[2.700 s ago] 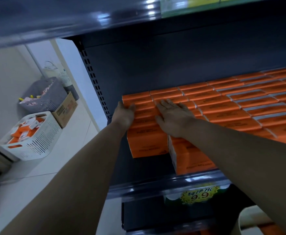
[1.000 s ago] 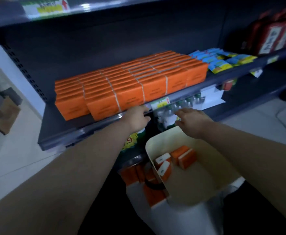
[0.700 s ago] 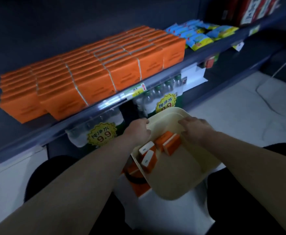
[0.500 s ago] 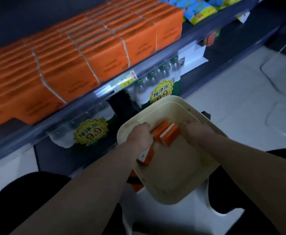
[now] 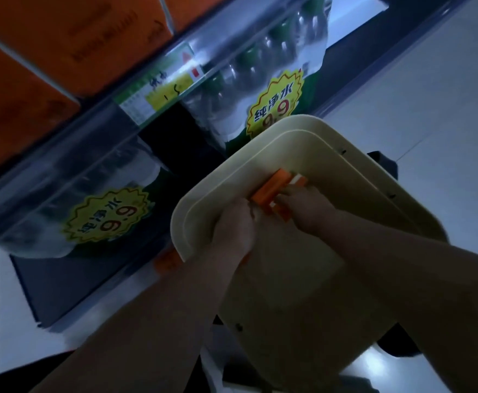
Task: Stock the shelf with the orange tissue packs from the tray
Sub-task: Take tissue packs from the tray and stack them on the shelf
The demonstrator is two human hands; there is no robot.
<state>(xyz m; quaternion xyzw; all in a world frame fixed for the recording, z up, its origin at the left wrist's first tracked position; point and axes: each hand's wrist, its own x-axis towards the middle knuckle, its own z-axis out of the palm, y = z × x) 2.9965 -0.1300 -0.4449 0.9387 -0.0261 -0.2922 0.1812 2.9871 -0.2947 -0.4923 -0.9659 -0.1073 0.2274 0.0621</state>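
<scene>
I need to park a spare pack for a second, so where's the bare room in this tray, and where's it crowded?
Bare: the tray floor on the near side of the left hand and right hand, and the strip between the right hand and the right rim. Crowded: the far-left corner, where both hands grip the orange tissue packs.

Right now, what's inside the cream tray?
Some orange tissue packs lie in the tray, under the left hand and right hand. The hands hide how many there are.

Open room over near tray (image 5: pixel 288 293) floor. Past far rim: bottled water packs (image 5: pixel 232 80), shelf edge (image 5: pixel 104 123) above, orange packs (image 5: pixel 33 52) filling it.
</scene>
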